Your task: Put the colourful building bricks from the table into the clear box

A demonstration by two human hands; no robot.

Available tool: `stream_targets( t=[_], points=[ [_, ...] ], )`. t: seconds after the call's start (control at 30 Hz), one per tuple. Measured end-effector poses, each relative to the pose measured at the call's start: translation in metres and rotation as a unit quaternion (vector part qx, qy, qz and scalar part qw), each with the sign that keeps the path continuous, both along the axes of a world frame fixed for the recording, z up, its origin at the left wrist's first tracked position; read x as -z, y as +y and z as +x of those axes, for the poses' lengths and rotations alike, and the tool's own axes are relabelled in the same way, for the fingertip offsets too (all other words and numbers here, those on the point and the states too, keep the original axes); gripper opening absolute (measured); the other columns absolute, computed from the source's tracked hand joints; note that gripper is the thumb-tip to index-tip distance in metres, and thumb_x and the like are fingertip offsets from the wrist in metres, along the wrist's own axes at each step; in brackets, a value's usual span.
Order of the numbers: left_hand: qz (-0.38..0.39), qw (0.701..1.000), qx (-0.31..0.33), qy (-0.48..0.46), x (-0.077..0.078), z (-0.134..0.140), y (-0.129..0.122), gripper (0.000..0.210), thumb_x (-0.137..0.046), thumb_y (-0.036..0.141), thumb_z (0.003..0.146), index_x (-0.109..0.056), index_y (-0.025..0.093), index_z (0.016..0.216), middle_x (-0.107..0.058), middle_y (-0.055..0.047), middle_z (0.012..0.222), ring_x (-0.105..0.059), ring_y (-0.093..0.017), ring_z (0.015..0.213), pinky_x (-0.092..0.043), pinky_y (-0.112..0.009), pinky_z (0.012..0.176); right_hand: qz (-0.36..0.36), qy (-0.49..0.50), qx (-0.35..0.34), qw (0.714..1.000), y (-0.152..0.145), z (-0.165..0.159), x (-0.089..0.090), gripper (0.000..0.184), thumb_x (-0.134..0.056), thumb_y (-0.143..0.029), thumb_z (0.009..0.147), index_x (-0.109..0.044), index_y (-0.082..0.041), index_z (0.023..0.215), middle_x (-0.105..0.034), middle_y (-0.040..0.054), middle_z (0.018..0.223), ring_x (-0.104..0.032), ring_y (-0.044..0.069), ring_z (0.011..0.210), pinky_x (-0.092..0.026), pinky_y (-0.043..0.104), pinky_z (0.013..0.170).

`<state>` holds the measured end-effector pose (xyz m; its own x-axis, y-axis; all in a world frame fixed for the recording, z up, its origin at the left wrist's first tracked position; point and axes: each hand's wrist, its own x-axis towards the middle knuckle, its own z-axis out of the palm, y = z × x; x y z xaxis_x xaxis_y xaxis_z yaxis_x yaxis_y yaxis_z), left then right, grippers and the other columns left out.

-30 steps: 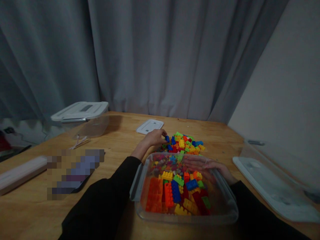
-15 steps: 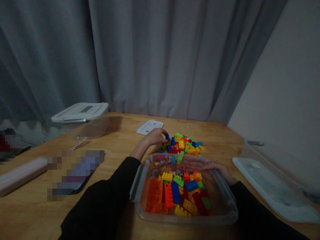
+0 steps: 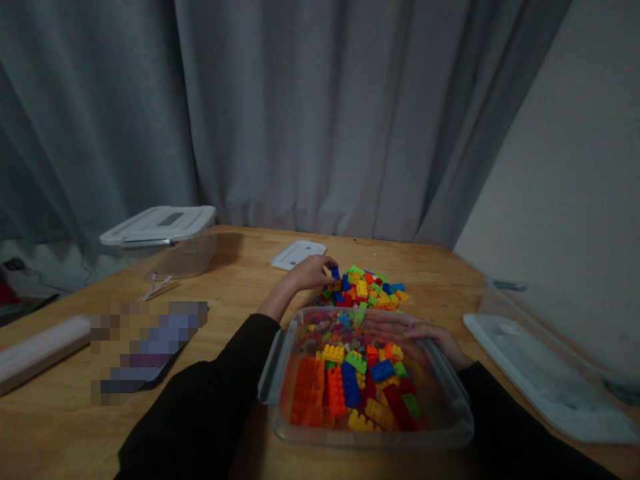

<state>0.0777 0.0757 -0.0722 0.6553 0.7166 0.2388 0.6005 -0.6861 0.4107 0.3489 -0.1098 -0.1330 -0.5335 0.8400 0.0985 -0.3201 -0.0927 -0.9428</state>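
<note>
At the left edge of a pile of coloured toy bricks (image 3: 364, 289), my left hand (image 3: 310, 272) pinches a blue building brick (image 3: 335, 273) between thumb and fingers. Closer to me stands a clear plastic box (image 3: 373, 439) with grey side latches, holding several red, orange, yellow, green and blue bricks. My right hand (image 3: 400, 328) lies beyond the box's far right corner, its fingers stretched out towards the pile and seen partly through the clear wall. Whether those fingers touch the wall or any brick I cannot tell.
A lidded clear box (image 3: 173, 243) stands back left, a white lid (image 3: 299, 255) lies behind the pile. On the right are another clear box (image 3: 540, 317) and a pale lid (image 3: 530, 383). A pale long case (image 3: 45, 350), a blurred-out flat object (image 3: 155, 347) and a cable (image 3: 159, 287) lie left.
Hardly anything differs. The view has shifted very slightly; both hands keep their places, and the blue brick stays in my left fingers.
</note>
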Motion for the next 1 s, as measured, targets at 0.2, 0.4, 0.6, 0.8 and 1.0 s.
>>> stream_targets(
  t=[0.2,0.4,0.6,0.8,1.0],
  points=[
    [0.043,0.999,0.014,-0.023,-0.015,-0.004,-0.007,0.044,-0.078,0.031,0.078,-0.074,0.014,0.118,-0.075,-0.014,0.116,-0.068,-0.030,0.110,-0.051,-0.041,0.099,0.000,-0.004,0.004,1.000,-0.001,-0.001,-0.003,0.062,-0.054,-0.023,0.076,-0.069,-0.020,0.136,-0.067,0.0083,0.143,-0.050,0.033,0.144,-0.026,0.054,0.127],
    [0.043,0.997,0.035,-0.060,-0.036,-0.007,-0.018,0.045,-0.073,0.030,0.082,-0.071,0.013,0.123,-0.075,-0.014,0.122,-0.071,-0.025,0.101,-0.055,-0.037,0.091,0.000,0.007,0.008,1.000,-0.001,-0.002,-0.002,0.062,-0.055,-0.023,0.076,-0.069,-0.017,0.136,-0.067,0.0111,0.142,-0.052,0.033,0.143,-0.026,0.055,0.127],
    [0.026,0.994,0.071,-0.076,-0.074,-0.011,-0.054,0.047,-0.066,0.021,0.088,-0.063,0.016,0.135,-0.078,-0.009,0.113,-0.074,-0.019,0.094,-0.057,-0.031,0.083,-0.004,-0.004,0.015,1.000,-0.005,-0.003,-0.005,0.061,-0.054,-0.024,0.078,-0.068,-0.016,0.136,-0.065,0.0124,0.145,-0.050,0.032,0.145,-0.026,0.053,0.127],
    [0.084,0.976,0.199,-0.007,-0.107,-0.013,-0.114,0.039,-0.067,0.023,0.091,-0.068,0.021,0.130,-0.071,-0.009,0.121,-0.069,-0.016,0.091,-0.054,-0.027,0.080,0.006,-0.018,0.014,1.000,0.001,0.001,0.003,0.062,-0.054,-0.025,0.076,-0.067,-0.019,0.137,-0.065,0.0105,0.146,-0.051,0.031,0.144,-0.027,0.052,0.126],
    [0.006,0.954,0.276,0.118,-0.104,-0.019,-0.155,0.037,-0.068,0.022,0.094,-0.069,0.028,0.130,-0.079,-0.004,0.113,-0.072,-0.019,0.096,-0.052,-0.028,0.081,0.015,-0.027,0.029,0.999,-0.003,-0.001,-0.001,0.061,-0.051,-0.022,0.078,-0.068,-0.021,0.137,-0.065,0.0082,0.145,-0.053,0.030,0.142,-0.027,0.051,0.127]
  ],
)
